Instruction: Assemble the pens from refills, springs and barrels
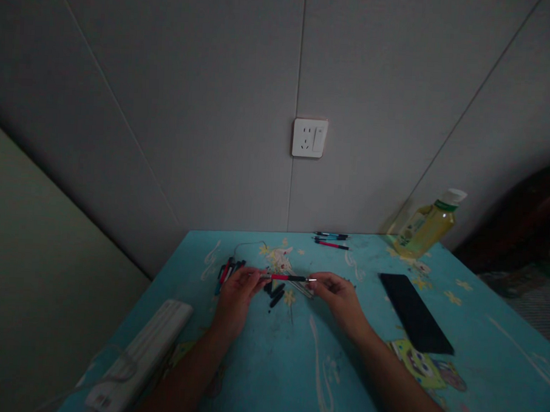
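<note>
A red and black pen (286, 278) is held level above the table between my two hands. My left hand (241, 289) pinches its silver end, and the fingers of my right hand (335, 293) are closed at its metal tip on the other side. Below the pen lie several short black pen parts (277, 295) and some thin silvery pieces (302, 288), partly hidden. Beside my left hand is a cluster of dark and red pen pieces (227, 269), partly covered by the fingers.
Three pens (331, 245) lie at the table's back edge near the wall. To the right are a black phone-like slab (415, 312) and a bottle of yellow liquid (425, 228). A white power strip (143, 352) with a cable lies at the left. A socket (309, 138) is on the wall.
</note>
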Motion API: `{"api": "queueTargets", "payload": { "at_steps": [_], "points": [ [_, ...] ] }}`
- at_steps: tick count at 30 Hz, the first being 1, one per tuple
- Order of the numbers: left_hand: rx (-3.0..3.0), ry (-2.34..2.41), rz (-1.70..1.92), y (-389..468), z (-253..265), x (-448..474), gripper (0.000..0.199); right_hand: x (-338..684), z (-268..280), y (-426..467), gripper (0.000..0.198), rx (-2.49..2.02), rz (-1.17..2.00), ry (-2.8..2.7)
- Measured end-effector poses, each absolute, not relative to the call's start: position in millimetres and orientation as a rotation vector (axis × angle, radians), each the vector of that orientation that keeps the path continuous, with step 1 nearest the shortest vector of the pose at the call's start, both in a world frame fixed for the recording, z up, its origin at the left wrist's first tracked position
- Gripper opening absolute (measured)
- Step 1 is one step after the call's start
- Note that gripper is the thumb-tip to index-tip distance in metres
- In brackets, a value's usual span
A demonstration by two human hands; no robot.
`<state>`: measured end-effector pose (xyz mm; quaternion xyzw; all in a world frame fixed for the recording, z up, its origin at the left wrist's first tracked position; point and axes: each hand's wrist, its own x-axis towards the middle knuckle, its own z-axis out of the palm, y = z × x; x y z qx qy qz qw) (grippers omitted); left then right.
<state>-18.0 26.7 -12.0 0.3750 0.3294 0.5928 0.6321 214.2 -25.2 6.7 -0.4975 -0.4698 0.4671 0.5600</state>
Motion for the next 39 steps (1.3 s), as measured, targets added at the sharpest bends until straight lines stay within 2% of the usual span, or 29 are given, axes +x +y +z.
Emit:
{"api": "queueTargets", "payload": {
  "at_steps": [5, 10, 18, 20, 25, 30, 32, 35, 39],
  "points": [
    [0.952, 0.738, 1.321, 22, -9, -15, 0.024, 212, 9, -28, 0.029, -1.144, 1.111, -1.101],
    [1.029, 0.700, 1.307, 17, -2, -14, 0.027, 214, 14, -31, 0.029, -1.227, 0.966, -1.247],
    [0.958, 0.594, 1.342, 12, 10, -14, 0.029, 203, 10, -37, 0.055, -1.372, 0.890, -1.509],
    [0.877, 0.588, 1.339, 13, 9, -12, 0.031, 198, 5, -38, 0.052, -1.397, 0.828, -1.551],
    [0.731, 0.678, 1.257, 15, -4, -10, 0.023, 191, -2, -41, 0.024, -1.406, 0.621, -1.691],
    [0.722, 0.699, 1.269, 15, -10, -10, 0.020, 190, -2, -44, 0.023, -1.416, 0.539, -1.705],
    [0.758, 0.675, 1.258, 14, -8, -11, 0.019, 190, 1, -45, 0.033, -1.420, 0.575, -1.721],
    [0.827, 0.612, 1.243, 12, -4, -13, 0.018, 189, 3, -46, 0.049, -1.407, 0.817, -1.650],
    [0.855, 0.598, 1.265, 10, 2, -13, 0.021, 184, 2, -45, 0.057, -1.319, 1.100, -1.544]
  ]
}}
